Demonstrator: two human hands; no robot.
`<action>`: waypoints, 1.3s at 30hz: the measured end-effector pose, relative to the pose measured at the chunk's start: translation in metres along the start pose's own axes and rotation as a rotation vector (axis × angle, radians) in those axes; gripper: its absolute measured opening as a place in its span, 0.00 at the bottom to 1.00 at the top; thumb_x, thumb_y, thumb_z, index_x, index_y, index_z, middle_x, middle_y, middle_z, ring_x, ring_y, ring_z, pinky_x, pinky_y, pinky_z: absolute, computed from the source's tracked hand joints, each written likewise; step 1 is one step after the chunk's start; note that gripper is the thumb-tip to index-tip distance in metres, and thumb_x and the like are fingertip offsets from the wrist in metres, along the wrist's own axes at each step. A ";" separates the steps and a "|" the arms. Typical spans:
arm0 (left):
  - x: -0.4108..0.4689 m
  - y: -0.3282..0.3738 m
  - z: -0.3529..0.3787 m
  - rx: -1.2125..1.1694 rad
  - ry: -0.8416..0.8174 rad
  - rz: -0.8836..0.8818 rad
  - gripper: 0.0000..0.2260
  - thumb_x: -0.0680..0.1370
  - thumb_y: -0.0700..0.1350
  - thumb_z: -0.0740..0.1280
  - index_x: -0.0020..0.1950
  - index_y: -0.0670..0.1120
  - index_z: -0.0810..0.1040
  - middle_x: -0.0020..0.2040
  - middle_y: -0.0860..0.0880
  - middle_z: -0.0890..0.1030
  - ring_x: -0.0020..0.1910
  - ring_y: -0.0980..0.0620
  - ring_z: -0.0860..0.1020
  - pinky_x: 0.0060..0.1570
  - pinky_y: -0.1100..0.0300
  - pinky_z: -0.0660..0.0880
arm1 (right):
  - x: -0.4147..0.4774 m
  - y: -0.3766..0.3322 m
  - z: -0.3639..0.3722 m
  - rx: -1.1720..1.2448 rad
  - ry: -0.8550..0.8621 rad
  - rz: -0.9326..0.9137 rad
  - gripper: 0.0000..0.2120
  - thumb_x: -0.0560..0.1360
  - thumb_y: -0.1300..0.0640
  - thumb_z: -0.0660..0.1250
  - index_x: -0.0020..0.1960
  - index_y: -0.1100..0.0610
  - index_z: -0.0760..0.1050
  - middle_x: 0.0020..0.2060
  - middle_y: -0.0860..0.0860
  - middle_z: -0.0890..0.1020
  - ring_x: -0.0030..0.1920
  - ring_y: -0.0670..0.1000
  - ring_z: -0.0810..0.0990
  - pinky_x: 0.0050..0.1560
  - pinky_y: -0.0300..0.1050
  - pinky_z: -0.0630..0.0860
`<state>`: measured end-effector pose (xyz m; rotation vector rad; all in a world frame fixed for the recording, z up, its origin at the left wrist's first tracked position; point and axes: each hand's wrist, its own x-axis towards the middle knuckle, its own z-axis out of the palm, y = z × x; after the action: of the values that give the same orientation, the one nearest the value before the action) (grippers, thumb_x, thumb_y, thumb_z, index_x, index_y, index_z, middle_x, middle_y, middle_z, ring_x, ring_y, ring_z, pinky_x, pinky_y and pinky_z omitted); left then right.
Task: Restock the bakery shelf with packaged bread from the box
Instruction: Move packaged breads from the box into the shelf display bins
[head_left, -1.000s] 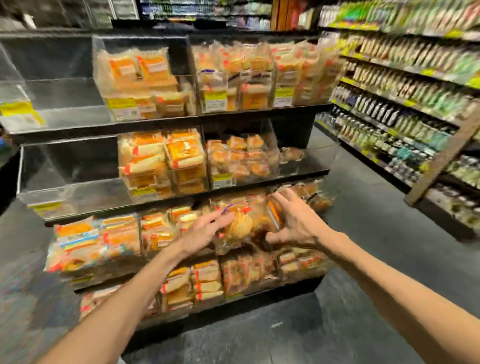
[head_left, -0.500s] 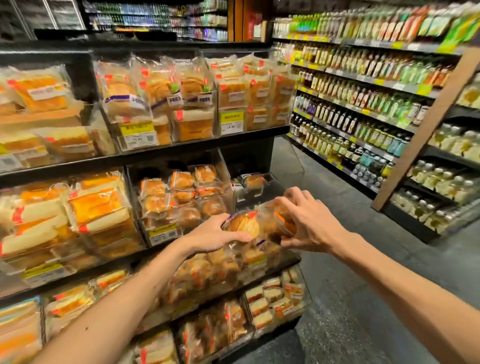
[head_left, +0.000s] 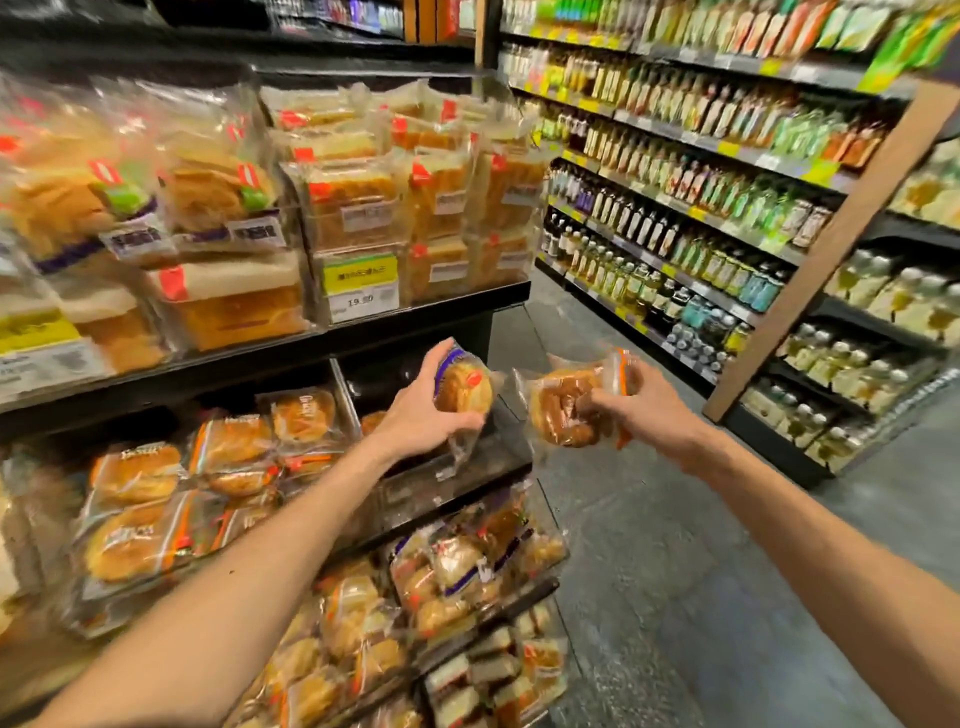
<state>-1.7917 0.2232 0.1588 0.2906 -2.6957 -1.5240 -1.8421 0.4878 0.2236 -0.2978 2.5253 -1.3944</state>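
Note:
My left hand (head_left: 421, 415) grips a clear packet with a round golden bun (head_left: 465, 387) and a purple band, held in front of the near-empty right end of the middle shelf (head_left: 457, 467). My right hand (head_left: 641, 410) grips a second packet of brown bread (head_left: 563, 413) with orange trim, held out over the aisle just right of the shelf end. The two packets are apart. No box is in view.
The bakery shelf's upper tier (head_left: 363, 322) carries bagged loaves and a yellow price tag (head_left: 360, 283). Bun packets (head_left: 156, 499) fill the middle tier's left; more packets (head_left: 457, 577) crowd the lower tiers. Bottle shelves (head_left: 691, 208) line the grey aisle floor (head_left: 675, 571) on the right.
Both hands lifted the two packets up from the lower tier and drew them apart. The view swung right and closer to the shelf end.

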 end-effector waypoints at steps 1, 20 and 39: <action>0.016 -0.002 0.007 0.041 0.004 0.005 0.45 0.69 0.52 0.79 0.76 0.66 0.54 0.64 0.50 0.73 0.62 0.49 0.73 0.65 0.57 0.67 | 0.013 0.003 -0.005 0.052 -0.021 0.033 0.12 0.72 0.58 0.74 0.51 0.54 0.73 0.41 0.50 0.79 0.35 0.43 0.78 0.28 0.39 0.74; 0.195 -0.062 0.104 0.581 0.002 -0.229 0.40 0.75 0.51 0.73 0.79 0.58 0.51 0.72 0.44 0.65 0.69 0.42 0.68 0.66 0.43 0.69 | 0.192 0.069 -0.038 0.436 -0.513 0.249 0.08 0.76 0.58 0.68 0.55 0.54 0.75 0.35 0.50 0.83 0.30 0.46 0.81 0.23 0.37 0.72; 0.171 -0.018 0.090 0.293 0.321 -0.193 0.15 0.80 0.45 0.65 0.67 0.50 0.76 0.63 0.45 0.78 0.56 0.52 0.77 0.58 0.55 0.73 | 0.197 0.060 -0.043 0.463 -0.598 0.134 0.28 0.61 0.49 0.75 0.60 0.52 0.74 0.50 0.56 0.85 0.49 0.58 0.85 0.56 0.62 0.79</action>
<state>-1.9679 0.2606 0.0858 0.7543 -2.6771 -1.0009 -2.0459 0.4961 0.1733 -0.3770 1.6688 -1.5051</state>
